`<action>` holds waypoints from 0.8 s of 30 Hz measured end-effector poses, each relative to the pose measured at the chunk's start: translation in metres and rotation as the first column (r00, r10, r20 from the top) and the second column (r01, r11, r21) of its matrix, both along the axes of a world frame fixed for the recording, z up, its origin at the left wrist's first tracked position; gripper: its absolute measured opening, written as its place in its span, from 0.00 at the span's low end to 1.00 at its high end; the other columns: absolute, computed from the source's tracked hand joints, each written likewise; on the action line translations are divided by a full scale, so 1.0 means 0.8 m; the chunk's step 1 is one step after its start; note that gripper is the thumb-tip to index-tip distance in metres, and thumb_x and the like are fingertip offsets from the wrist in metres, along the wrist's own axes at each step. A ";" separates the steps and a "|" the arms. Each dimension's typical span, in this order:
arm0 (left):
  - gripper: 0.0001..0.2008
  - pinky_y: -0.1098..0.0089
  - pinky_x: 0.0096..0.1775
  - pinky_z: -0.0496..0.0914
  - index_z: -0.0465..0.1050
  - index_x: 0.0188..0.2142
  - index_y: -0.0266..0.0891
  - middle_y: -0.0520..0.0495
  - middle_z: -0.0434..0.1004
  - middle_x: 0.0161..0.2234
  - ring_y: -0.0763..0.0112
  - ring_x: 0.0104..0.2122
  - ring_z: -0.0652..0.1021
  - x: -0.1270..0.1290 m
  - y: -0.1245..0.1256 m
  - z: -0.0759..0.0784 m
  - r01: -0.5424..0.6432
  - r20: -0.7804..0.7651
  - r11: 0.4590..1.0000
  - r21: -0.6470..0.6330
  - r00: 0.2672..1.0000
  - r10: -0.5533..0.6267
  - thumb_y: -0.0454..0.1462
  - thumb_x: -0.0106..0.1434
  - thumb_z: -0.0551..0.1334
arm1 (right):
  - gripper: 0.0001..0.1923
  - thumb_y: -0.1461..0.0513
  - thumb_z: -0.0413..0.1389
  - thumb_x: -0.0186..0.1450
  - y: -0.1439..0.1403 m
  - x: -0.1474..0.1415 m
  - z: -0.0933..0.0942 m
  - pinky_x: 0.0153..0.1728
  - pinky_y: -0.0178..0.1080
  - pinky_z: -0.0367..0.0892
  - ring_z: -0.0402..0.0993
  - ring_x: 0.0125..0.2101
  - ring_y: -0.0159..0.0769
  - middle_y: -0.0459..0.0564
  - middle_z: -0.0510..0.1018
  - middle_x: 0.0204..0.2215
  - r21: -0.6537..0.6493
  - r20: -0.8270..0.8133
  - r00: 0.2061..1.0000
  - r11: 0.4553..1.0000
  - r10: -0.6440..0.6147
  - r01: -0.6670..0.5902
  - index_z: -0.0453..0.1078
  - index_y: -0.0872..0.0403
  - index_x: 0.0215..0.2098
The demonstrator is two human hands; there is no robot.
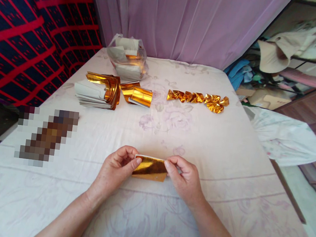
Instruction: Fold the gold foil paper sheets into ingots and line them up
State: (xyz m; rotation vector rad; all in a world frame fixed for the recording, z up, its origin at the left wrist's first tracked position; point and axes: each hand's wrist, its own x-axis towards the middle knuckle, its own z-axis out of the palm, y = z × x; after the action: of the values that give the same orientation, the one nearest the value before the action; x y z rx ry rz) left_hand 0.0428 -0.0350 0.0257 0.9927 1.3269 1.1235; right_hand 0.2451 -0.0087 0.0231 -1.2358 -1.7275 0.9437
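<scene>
A sheet of gold foil paper (150, 168) is held up just above the table near its front middle, its shiny side facing me and a thin pale strip along the top edge. My left hand (120, 164) pinches its upper left corner between thumb and fingers. At the upper right corner, my right hand (182, 173) pinches it the same way. Beyond lie a stack of gold and white paper sheets (98, 92) and a few loose curled gold sheets (139, 94). To their right sits a row of folded gold foil pieces (196, 98).
A clear plastic bag with more sheets (127, 59) stands at the back left of the table (215, 141), which has a floral cloth. A blurred-out object (47, 137) lies at left. Shelves with a hat (278, 52) and a white cloth bundle (290, 138) are at right.
</scene>
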 end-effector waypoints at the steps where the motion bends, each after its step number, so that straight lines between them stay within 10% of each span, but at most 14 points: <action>1: 0.16 0.76 0.26 0.62 0.67 0.29 0.39 0.56 0.67 0.22 0.78 0.22 0.68 0.000 0.000 -0.001 -0.007 -0.003 1.000 0.005 1.000 0.007 0.47 0.53 0.69 | 0.13 0.57 0.52 0.64 0.000 0.000 0.000 0.20 0.29 0.61 0.67 0.18 0.28 0.43 0.71 0.16 0.004 0.003 1.000 1.000 -0.004 0.004 0.70 0.53 0.24; 19: 0.09 0.74 0.29 0.67 0.70 0.30 0.40 0.53 0.73 0.24 0.74 0.25 0.72 -0.009 -0.003 -0.020 0.036 -0.380 0.992 0.121 0.925 0.013 0.43 0.61 0.62 | 0.12 0.59 0.51 0.68 -0.002 -0.002 -0.011 0.23 0.30 0.63 0.71 0.19 0.28 0.43 0.77 0.21 0.202 0.225 0.972 0.979 -0.073 0.027 0.72 0.52 0.29; 24: 0.06 0.66 0.38 0.69 0.76 0.36 0.43 0.51 0.78 0.28 0.67 0.32 0.76 -0.011 0.002 -0.023 0.082 -0.624 0.967 0.243 0.776 0.091 0.41 0.61 0.62 | 0.13 0.60 0.50 0.69 0.000 -0.003 -0.020 0.25 0.32 0.61 0.72 0.21 0.30 0.44 0.77 0.21 0.293 0.357 0.926 0.956 -0.123 0.015 0.73 0.52 0.29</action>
State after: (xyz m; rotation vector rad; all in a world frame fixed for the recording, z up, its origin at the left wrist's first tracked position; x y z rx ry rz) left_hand 0.0340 -0.0335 0.0070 1.6678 1.7354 1.0141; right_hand 0.2423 -0.0087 0.0068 -1.3302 -2.0130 0.4089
